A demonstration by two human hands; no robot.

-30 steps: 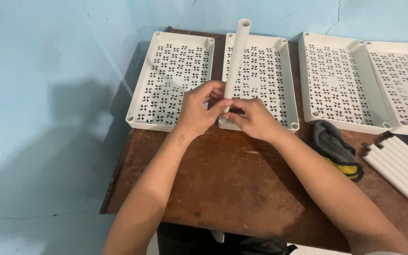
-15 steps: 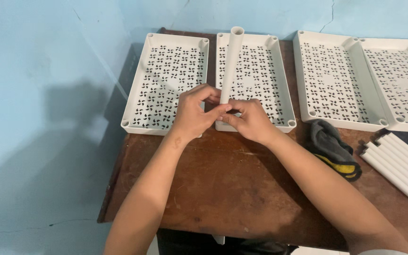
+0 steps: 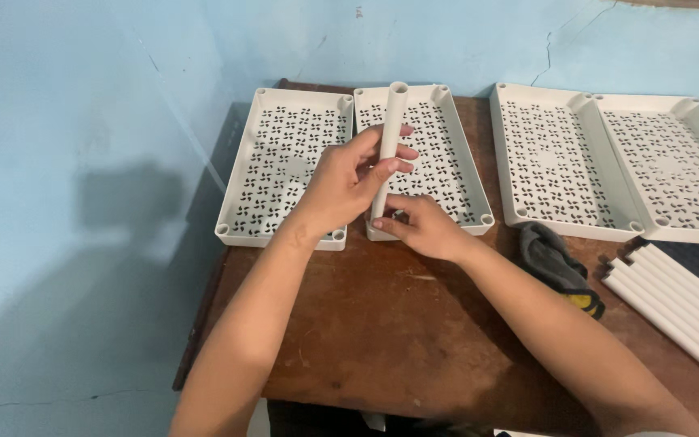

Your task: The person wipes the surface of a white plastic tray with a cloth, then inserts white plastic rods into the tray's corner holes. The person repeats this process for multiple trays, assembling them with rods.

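A white plastic tube (image 3: 391, 121) stands nearly upright at the near left corner of the second perforated white tray (image 3: 455, 170). My left hand (image 3: 349, 182) wraps around the tube's middle. My right hand (image 3: 422, 226) grips the tube's lower end where it meets the tray corner. Another perforated tray (image 3: 244, 190) lies just left of it, touching it.
Two more perforated white trays (image 3: 519, 162) (image 3: 689, 129) lie at the right on the brown wooden table (image 3: 382, 324). A dark glove with a yellow part (image 3: 556, 267) sits near my right forearm. Several white tubes (image 3: 673, 303) lie at the right edge. A blue wall runs along the left.
My left hand slid up the tube from its base to its middle. The view moved closer and the tube stands more upright at the tray corner.
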